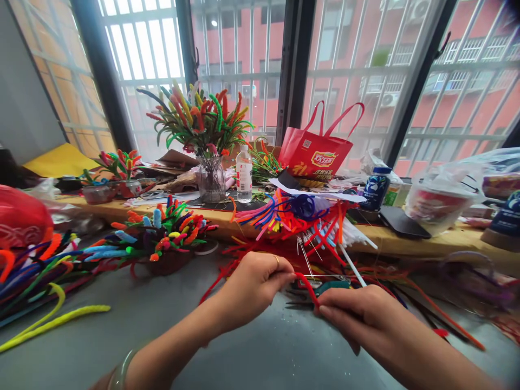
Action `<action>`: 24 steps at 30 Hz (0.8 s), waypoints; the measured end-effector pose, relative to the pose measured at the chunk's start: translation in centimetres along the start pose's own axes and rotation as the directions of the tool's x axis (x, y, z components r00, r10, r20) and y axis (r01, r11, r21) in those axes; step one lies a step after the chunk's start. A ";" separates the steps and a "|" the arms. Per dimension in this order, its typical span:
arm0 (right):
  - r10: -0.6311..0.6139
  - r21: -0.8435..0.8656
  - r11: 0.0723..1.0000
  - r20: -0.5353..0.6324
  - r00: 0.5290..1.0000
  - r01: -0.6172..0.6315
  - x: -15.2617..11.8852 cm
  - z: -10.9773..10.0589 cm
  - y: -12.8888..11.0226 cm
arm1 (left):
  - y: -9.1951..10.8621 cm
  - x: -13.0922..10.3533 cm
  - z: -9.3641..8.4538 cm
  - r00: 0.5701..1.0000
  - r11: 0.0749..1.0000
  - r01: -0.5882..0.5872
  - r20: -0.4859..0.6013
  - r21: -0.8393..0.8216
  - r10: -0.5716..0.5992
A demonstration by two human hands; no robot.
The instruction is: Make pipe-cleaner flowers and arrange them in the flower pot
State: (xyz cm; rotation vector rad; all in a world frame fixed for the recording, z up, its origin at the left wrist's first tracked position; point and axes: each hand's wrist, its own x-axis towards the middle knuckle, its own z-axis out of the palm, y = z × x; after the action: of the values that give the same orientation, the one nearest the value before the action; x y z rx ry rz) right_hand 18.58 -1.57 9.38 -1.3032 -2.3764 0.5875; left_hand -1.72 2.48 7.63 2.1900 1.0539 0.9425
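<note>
Both my hands meet over the grey tabletop (pixel 134 319) near its middle. My left hand (pixel 254 284) pinches one end of a red pipe cleaner (pixel 305 284), which arcs across to my right hand (pixel 357 314), whose fingers grip the other end. Just behind the arc lies a pair of teal-handled pliers (pixel 331 285). A heap of red, orange and pink pipe cleaners (pixel 292 216) is piled right behind my hands, with thin wires sticking out of it.
A glass vase (pixel 211 179) of pipe-cleaner flowers and a water bottle (pixel 244 174) stand on the wooden sill. A red bag (pixel 317 154), a blue bottle (pixel 376 187) and plastic bags sit to the right. Loose coloured pipe cleaners (pixel 36 271) cover the left.
</note>
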 end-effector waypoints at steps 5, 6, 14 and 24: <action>0.075 0.294 0.948 0.153 0.985 -0.118 1.2 0.9 1.3 | 0.6 -0.3 -0.2 0.994 0.959 0.102 0.073 -0.266 -0.085; 0.079 0.362 0.921 0.191 0.978 -0.145 1.5 1.2 1.8 | 0.6 -0.4 -0.2 0.989 0.939 0.115 0.122 -0.323 -0.079; 0.090 0.469 0.861 0.237 0.967 -0.195 2.8 1.2 4.1 | 0.1 -0.5 -0.3 0.904 0.972 0.091 0.427 -0.219 0.011; -0.029 0.100 0.994 -0.071 0.997 0.037 0.4 0.0 0.5 | -0.4 0.0 -0.2 0.966 0.993 0.112 0.238 -0.042 -0.099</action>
State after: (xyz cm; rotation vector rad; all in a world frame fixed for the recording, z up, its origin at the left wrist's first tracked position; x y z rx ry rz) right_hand 18.71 -1.05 9.16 -1.2188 -2.2765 0.6333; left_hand -2.06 2.69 7.47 2.1154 1.0076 0.6379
